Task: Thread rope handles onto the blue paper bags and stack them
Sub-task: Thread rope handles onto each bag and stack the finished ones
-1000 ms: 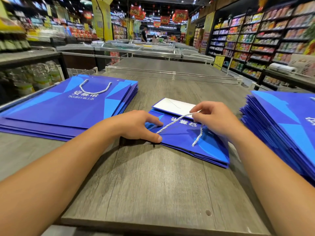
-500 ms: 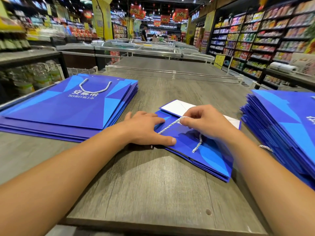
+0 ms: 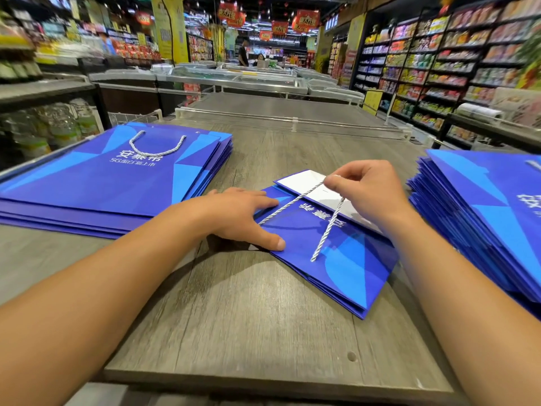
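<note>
One blue paper bag point(image 3: 330, 247) is laid flat at centre of frame on grey table point(image 3: 234, 332), long axis from upper left to lower right, white opening edge toward upper left. Light, stiff, easily creased paper is judged; corner is pressed by left hand point(image 3: 243, 218), fingers spread. Soft, limp rope handle point(image 3: 304, 200) is pinched by right hand point(image 3: 366, 189); best held near its tip.
</note>
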Motion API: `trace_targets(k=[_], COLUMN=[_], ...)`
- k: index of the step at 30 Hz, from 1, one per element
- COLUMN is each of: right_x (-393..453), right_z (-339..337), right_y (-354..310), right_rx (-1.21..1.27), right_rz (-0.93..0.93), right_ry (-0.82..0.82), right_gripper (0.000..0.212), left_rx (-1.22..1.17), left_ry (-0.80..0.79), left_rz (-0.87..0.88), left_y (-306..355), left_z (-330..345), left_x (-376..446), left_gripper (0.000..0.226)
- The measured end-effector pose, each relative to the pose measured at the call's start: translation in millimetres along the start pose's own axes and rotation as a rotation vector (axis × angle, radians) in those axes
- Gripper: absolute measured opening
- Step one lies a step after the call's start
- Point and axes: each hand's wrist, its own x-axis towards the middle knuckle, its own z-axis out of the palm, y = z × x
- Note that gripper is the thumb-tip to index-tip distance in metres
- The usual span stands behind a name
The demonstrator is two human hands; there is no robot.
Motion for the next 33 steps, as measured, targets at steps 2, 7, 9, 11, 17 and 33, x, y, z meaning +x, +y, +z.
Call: trace_targets(k=[2, 7, 9, 11, 17, 33], right_x=[-0.3, 2.3, 2.5, 1.2, 4.8, -11.7], right_z=[-2.0, -6.0, -2.8, 3.6, 1.1, -15.9], right_y=[1.4, 5.8, 12.7, 17.6, 19.3, 0.6], right_rx=[-0.027, -0.07, -0.191, -0.377, -0.243, -0.324], right_rz=[0.017, 0.059, 0.07, 0.066, 0.082, 0.426], right_ry=[-0.037, -0.068, -0.104, -0.179, -0.225, -0.31], right_gripper=[0.01, 0.012, 0.011, 0.01, 0.02, 0.064], left_rx=[-0.012, -0.042, -0.047, -0.06, -0.027, -0.425], left_ry=[-0.013, -0.015, -0.018, -0.018, 0.063, 0.426], left_rz=[0.017, 0.041, 0.046, 0.042, -0.057, -0.127], left_y=[-4.2, -4.5, -4.8, -5.7, -6.9, -10.1], left_z=[-1.2, -0.2, 0.1, 1.0, 7.5, 13.7], left_x=[1.3, 2.6, 2.0, 0.2, 3.7, 13.2], left_gripper=[0.112, 0.099, 0.098, 0.097, 0.096, 0.084])
